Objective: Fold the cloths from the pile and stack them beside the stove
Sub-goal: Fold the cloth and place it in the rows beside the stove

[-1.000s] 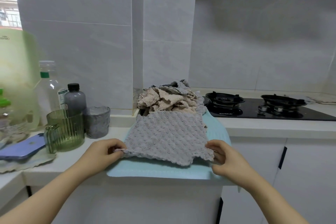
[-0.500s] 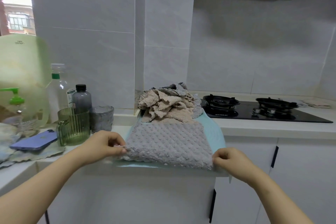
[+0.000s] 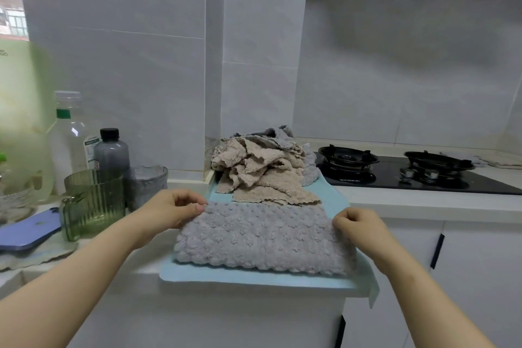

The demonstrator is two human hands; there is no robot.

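Head: hands (image 3: 175,207) at cloth (image 3: 262,237) corners

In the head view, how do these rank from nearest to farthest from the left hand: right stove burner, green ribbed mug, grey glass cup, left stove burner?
From the left hand, pinching the grey cloth:
1. Grey glass cup, just behind it, leftward.
2. Green ribbed mug, further left.
3. Left stove burner, back right.
4. Right stove burner, far right.

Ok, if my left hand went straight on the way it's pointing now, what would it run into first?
Most likely the pile of beige cloths, just beyond the grey cloth corner your left hand pinches; depth is hard to judge.
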